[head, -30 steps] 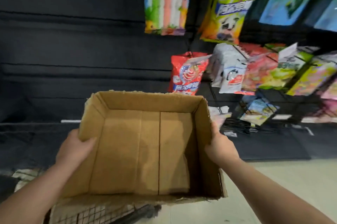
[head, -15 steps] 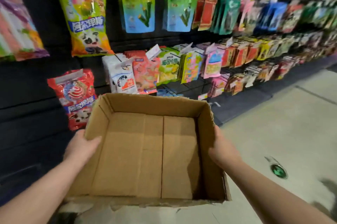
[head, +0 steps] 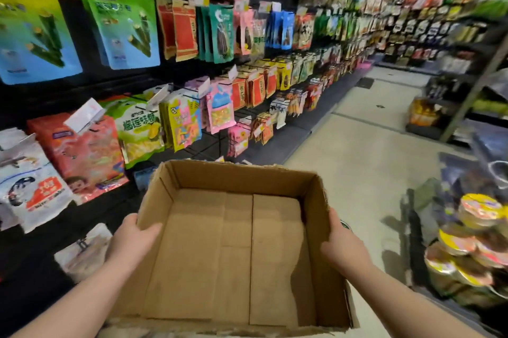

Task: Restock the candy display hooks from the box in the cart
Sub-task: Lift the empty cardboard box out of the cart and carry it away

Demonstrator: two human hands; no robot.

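An open brown cardboard box (head: 236, 255) with nothing inside is held up in front of me. My left hand (head: 132, 241) grips its left wall, thumb over the rim and inside. My right hand (head: 343, 247) grips the right wall from outside, fingers curled over the edge. Candy and snack bags hang on hooks along the black display wall (head: 88, 84) to my left, among them a red bag (head: 82, 153) and a green durian-candy bag (head: 140, 128). The cart is out of view.
The aisle floor (head: 365, 161) runs ahead on the right. A rack with stacked instant-noodle bowls (head: 472, 238) stands at the right edge. Further shelving (head: 467, 95) stands at the far right. Price tags (head: 85, 115) stick out from the hooks.
My view has swung right, from the dark lower wall to the length of the aisle. Both hands keep the same grip on the box, which turned with me.
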